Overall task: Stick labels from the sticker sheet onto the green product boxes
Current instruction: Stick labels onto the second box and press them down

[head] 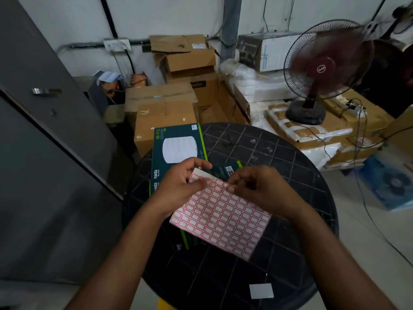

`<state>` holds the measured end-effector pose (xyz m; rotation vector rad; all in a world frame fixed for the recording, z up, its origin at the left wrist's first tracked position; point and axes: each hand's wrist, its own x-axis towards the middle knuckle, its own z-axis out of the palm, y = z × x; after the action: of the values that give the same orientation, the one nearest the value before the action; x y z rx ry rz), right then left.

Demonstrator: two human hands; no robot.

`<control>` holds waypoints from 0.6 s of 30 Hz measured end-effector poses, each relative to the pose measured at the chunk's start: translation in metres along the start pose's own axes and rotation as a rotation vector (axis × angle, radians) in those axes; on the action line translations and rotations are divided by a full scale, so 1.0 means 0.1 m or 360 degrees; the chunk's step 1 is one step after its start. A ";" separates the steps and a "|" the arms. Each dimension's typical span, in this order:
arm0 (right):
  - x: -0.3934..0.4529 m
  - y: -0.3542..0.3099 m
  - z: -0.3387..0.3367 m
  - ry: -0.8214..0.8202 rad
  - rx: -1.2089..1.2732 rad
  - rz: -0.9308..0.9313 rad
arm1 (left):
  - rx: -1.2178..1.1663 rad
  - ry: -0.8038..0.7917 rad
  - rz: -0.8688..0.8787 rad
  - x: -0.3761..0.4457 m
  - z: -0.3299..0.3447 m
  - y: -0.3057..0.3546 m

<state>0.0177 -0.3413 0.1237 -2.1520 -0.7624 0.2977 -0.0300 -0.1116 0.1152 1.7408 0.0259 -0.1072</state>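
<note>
A sticker sheet (220,217) with several red-bordered white labels is held above a round black table (268,157). My left hand (178,186) pinches the sheet's far left corner between thumb and fingers. My right hand (257,186) has its fingertips curled onto a label near the sheet's top edge; whether a label has lifted I cannot tell. Under the sheet lies a dark green product box (225,172), mostly hidden. Another green box (177,146) with a white round device pictured on it sits on a stack at the table's far left.
Brown cardboard cartons (163,113) are piled behind the table. A running red pedestal fan (321,70) stands at the right on wrapped packages, with cables trailing to the floor. A grey metal cabinet (44,130) fills the left. A small white square (261,290) lies on the table's near edge.
</note>
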 end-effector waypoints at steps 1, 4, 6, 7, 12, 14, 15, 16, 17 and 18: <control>0.01 -0.01 0.00 -0.0029 0.0062 0.0003 | -0.0025 0.0010 0.0000 0.00 0.01 0.00; 0.03 -0.01 0.04 -0.0107 0.0340 0.0005 | -0.0021 0.0037 0.0019 0.00 0.02 0.00; 0.03 0.00 0.06 -0.0138 0.0514 0.0005 | 0.0012 0.0038 0.0070 0.00 0.03 0.00; 0.03 0.00 0.06 -0.0148 0.0568 0.0015 | 0.0049 0.0038 0.0109 0.00 0.03 -0.01; 0.08 0.02 0.07 -0.0143 0.0535 -0.0016 | 0.0227 -0.0055 0.0213 0.04 0.04 -0.04; 0.09 0.02 0.06 -0.0167 0.0527 -0.0042 | 0.0309 -0.0078 0.0254 0.06 0.04 -0.05; 0.10 0.02 0.06 -0.0172 0.0520 -0.0045 | 0.0321 -0.0091 0.0262 0.07 0.03 -0.05; 0.10 0.02 0.05 -0.0167 0.0505 -0.0051 | 0.0320 -0.0106 0.0255 0.07 0.02 -0.05; 0.11 0.02 0.06 -0.0154 0.0493 -0.0060 | 0.0309 -0.0121 0.0238 0.08 0.01 -0.05; 0.11 0.02 0.06 -0.0137 0.0493 -0.0067 | 0.0286 -0.0138 0.0222 0.08 -0.01 -0.04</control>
<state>0.0244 -0.3318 0.1186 -1.8390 -0.7553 0.4577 -0.0223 -0.1103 0.1107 1.9098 -0.1730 -0.0842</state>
